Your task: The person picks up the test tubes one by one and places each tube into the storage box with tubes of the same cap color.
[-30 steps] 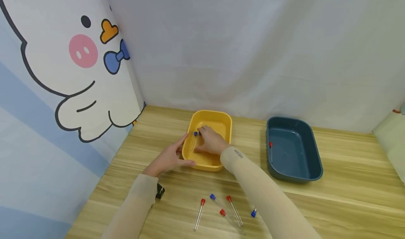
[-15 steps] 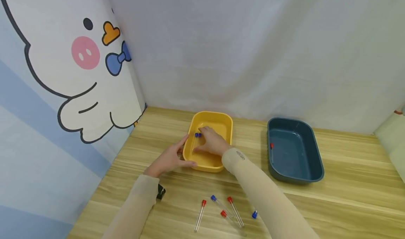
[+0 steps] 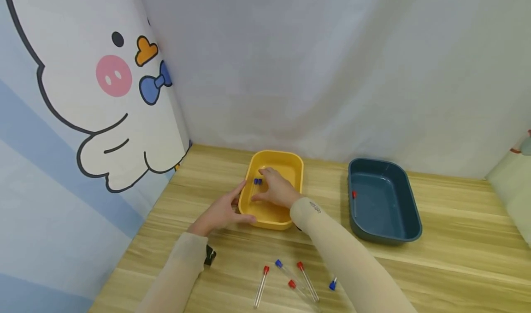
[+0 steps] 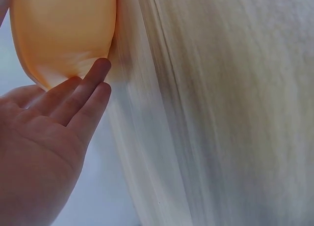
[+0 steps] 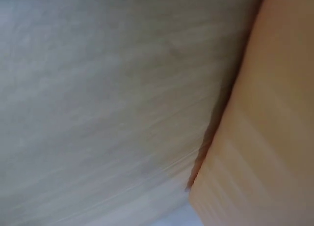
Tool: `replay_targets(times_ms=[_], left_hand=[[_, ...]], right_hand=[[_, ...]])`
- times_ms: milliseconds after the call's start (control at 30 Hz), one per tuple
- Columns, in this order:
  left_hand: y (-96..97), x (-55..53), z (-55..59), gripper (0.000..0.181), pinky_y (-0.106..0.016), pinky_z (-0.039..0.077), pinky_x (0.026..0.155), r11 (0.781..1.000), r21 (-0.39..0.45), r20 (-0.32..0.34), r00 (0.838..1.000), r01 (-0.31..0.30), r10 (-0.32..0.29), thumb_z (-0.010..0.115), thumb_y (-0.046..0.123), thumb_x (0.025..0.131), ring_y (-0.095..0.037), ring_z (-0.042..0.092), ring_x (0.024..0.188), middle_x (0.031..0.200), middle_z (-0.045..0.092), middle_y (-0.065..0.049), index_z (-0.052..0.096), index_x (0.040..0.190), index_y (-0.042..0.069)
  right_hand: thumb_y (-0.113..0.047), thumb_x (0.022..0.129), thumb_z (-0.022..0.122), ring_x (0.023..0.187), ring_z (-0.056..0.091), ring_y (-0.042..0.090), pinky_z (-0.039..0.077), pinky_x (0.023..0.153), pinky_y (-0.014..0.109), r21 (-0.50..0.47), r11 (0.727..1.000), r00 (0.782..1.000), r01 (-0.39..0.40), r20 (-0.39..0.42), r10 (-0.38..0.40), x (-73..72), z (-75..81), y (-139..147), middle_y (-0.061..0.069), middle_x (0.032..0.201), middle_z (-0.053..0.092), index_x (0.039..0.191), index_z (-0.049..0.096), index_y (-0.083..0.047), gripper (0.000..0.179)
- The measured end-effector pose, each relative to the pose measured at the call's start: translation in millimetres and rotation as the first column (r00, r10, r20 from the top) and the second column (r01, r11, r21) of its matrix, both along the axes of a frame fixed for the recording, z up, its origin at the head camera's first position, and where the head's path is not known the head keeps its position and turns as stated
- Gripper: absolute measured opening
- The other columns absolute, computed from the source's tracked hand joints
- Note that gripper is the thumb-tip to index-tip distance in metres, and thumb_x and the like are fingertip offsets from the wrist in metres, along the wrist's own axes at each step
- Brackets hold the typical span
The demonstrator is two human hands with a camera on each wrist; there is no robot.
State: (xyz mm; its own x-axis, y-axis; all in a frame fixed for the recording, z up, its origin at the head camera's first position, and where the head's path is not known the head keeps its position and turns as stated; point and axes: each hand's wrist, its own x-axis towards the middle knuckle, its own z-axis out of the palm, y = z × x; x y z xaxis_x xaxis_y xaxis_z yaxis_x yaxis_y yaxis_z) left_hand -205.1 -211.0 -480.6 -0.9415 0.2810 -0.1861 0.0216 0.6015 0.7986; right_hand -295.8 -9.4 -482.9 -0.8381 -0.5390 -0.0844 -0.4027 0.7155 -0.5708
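Left hand (image 3: 221, 213): straight-fingered, against yellow bin (image 3: 269, 224).
Right hand (image 3: 279, 191): inside it, fingers apart, near blue caps (image 3: 256, 181).
Teal bin (image 3: 383, 237): one red cap (image 3: 354, 194).

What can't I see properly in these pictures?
Black thing, head view: partly behind the left sleeve.
Blue-capped tube by the right sleeve, head view: that sleeve hides most.
Writing, head view: too small to read.
Right hand, right wrist view: hidden, probably by the yellow tray.

Head view faces forward, down; wrist views close; yellow tray (image 3: 267, 213) shared.
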Motion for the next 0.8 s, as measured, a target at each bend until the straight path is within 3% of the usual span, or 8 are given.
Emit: replay_targets(times_ms=[400,800], left_hand=[[-1.2,-1.3,-3.0,0.118,-0.05,0.045,0.118,1.0,0.005,0.014,1.0,-0.004,0.003,0.087,0.049,0.079,-0.031,0.055,0.14,0.157,0.051,-0.015,0.01,0.167,0.03],[1.7,-1.3,0.5,0.119,-0.051,0.046,0.117,0.999,-0.032,0.018,1.0,-0.013,0.013,0.088,0.049,0.078,-0.028,0.06,0.134,0.154,0.054,-0.014,0.012,0.167,0.03]], right_hand=[[-0.049,0.087,0.081,0.156,0.032,0.033,0.032,0.127,0.05,-0.017,1.0,1.0,0.019,0.015,-0.018,10.1,18.0,13.1,0.014,0.168,0.032,0.16,0.033,-0.005,0.098],[-0.044,0.089,0.08,0.155,0.033,0.035,0.031,0.127,0.053,-0.066,0.998,0.999,0.015,-0.032,-0.018,21.1,28.1,35.4,0.015,0.166,0.036,0.159,0.037,-0.007,0.09]])
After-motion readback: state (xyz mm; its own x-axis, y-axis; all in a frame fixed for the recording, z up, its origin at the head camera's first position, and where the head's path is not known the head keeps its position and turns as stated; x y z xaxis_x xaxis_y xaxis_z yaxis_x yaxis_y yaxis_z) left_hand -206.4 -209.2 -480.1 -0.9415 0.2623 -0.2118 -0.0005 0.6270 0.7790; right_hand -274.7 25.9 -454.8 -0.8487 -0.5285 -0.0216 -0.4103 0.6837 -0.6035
